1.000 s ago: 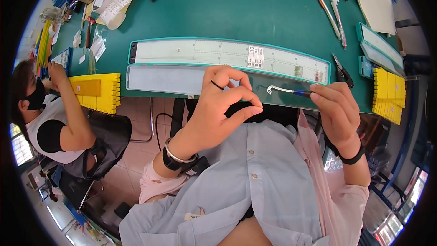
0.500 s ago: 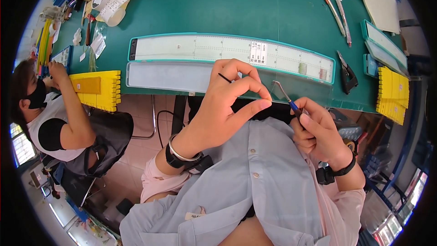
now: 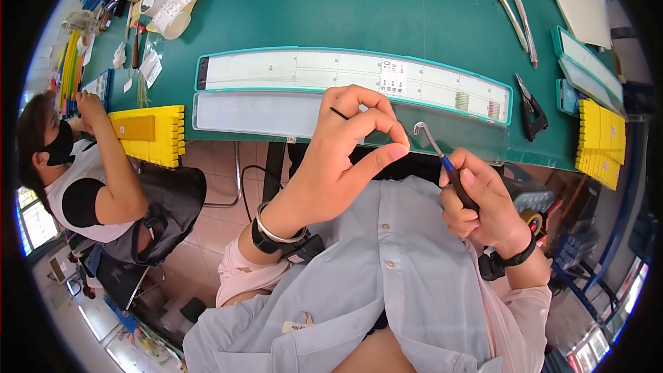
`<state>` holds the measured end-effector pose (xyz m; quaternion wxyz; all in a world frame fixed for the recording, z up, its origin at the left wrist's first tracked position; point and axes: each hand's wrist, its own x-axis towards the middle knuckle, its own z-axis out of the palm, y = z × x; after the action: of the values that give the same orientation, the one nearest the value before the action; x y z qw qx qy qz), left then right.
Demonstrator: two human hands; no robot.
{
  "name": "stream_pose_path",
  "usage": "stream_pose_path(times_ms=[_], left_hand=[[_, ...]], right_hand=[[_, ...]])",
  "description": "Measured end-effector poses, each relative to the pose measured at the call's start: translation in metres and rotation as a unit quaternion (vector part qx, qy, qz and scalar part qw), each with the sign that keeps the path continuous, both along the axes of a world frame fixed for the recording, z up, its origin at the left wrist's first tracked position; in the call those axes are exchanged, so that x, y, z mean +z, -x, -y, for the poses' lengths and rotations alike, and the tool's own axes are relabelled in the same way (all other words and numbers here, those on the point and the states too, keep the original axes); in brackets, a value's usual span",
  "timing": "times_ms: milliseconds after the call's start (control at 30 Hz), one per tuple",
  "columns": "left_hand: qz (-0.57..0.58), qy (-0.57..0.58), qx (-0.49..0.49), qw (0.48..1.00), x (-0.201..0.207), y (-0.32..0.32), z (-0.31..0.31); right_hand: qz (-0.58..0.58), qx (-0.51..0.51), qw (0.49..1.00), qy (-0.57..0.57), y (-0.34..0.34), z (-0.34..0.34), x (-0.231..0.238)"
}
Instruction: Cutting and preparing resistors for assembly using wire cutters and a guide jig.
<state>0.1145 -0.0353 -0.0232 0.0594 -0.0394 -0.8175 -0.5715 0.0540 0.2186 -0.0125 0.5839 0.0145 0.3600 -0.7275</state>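
Note:
Near the table's front edge, my left hand is closed in a pinch, thumb against index finger. Whatever sits between those fingertips is too small to make out. My right hand is wrapped round a hook-tipped hand tool, which has a slim bent metal end and a blue and dark handle. Its curved tip is just right of the left fingertips, with a small gap showing. Behind both hands lies a long, shallow teal case, opened, with a white marked insert and small coils at its right end. My left hand partly hides its transparent lid.
Black-handled pliers lie right of the case, with pens behind them. Yellow notched boards stand at the right edge, more at the left. A masked person sits at left. A label roll lies back left.
The tool in my right hand has turned, so its hooked tip now shows curled over and more of its dark handle is visible. My left hand keeps its pinch in nearly the same place.

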Motion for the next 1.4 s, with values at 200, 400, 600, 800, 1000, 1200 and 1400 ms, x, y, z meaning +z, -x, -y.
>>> stream_pose_path(times_ms=[200,400,600,800,1000,1200,1400], left_hand=[[0.006,-0.002,0.008,1.0,0.001,0.003,-0.002],[0.009,-0.029,-0.015,0.999,0.001,0.009,-0.006],[0.039,-0.158,-0.061,0.985,-0.002,0.013,-0.02],[0.081,-0.186,-0.075,0.976,-0.003,0.016,-0.031],[0.124,-0.221,-0.084,0.964,0.007,0.016,-0.037],[0.159,-0.231,-0.11,0.954,0.012,0.01,-0.033],[0.098,-0.175,-0.085,0.976,0.006,0.005,-0.028]], right_hand=[[-0.045,0.011,0.999,0.009,-0.002,-0.005,-0.004],[-0.123,0.022,0.992,-0.008,-0.004,-0.01,-0.004],[-0.261,0.014,0.964,-0.048,-0.006,-0.021,-0.003],[-0.295,0.008,0.952,-0.074,-0.011,-0.031,-0.001],[-0.3,0.024,0.951,-0.068,-0.018,-0.032,0.002],[-0.348,0.049,0.933,-0.075,-0.025,-0.035,0.003],[-0.381,0.07,0.915,-0.115,-0.025,-0.031,0.004]])
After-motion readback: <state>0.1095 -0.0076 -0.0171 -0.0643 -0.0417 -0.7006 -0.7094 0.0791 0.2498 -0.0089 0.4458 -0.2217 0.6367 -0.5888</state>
